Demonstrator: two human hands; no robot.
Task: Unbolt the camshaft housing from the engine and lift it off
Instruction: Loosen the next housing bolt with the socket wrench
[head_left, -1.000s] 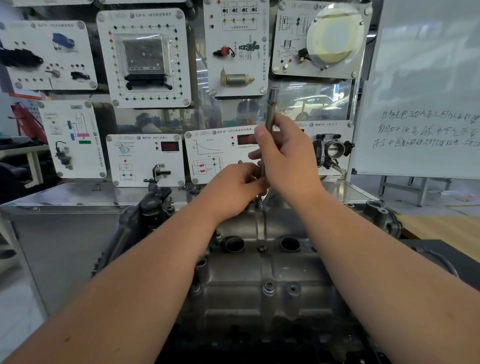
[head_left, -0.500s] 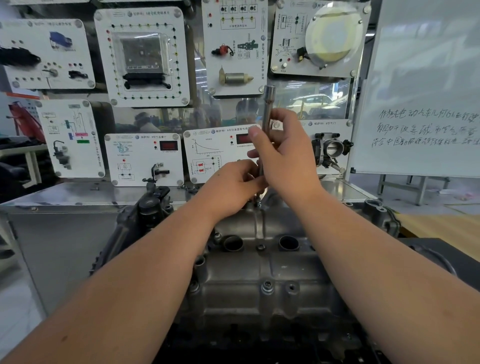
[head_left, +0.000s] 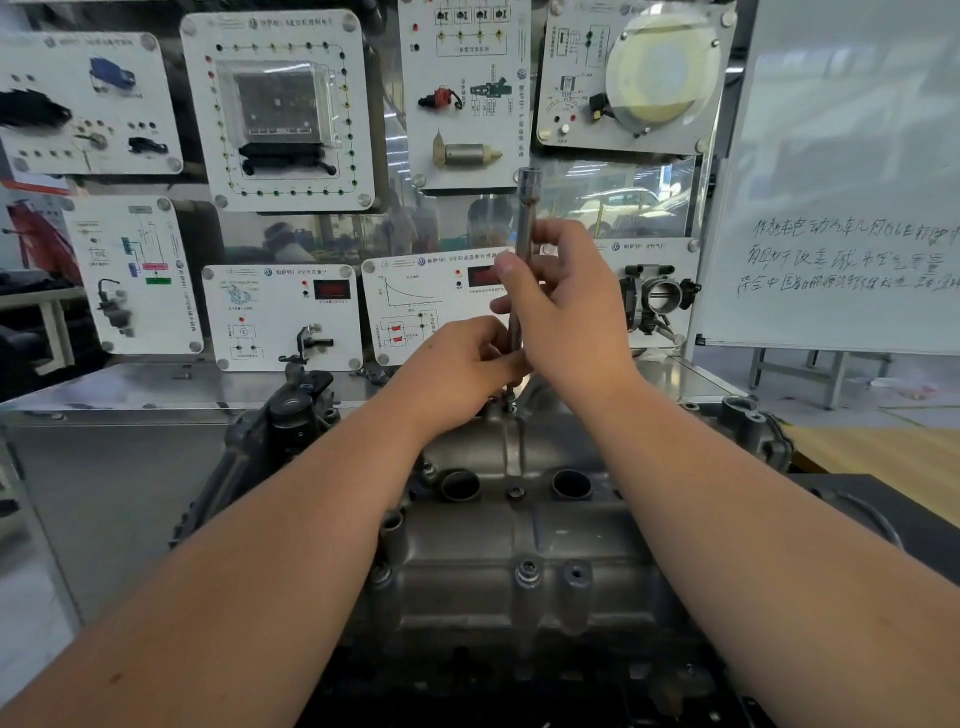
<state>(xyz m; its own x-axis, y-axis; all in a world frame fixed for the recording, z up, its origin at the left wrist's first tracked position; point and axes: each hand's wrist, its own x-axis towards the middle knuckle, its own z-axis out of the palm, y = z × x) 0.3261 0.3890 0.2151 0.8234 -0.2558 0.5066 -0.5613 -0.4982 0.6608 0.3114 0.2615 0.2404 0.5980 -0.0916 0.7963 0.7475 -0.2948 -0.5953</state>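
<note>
The grey cast camshaft housing (head_left: 519, 525) sits on the engine in the lower middle of the head view, with two round bores and several bolt bosses on top. A long steel socket extension (head_left: 526, 208) stands upright on a bolt (head_left: 509, 402) at the housing's far edge. My right hand (head_left: 563, 306) grips the tool's shaft about halfway up. Lower down, my left hand (head_left: 457, 371) pinches the shaft just above the bolt. The tool's tip is partly hidden by my fingers.
Behind the engine stands a steel cabinet (head_left: 104, 395) carrying white training panels (head_left: 280, 109) with car parts. A whiteboard (head_left: 852, 208) with handwriting fills the right. A black intake part (head_left: 291, 410) sits left of the housing, and a wooden floor area (head_left: 883, 452) lies to the right.
My right hand's fingers have shifted slightly on the tool shaft, as in turning it. The tool stays upright on the same bolt and my left hand stays at its base.
</note>
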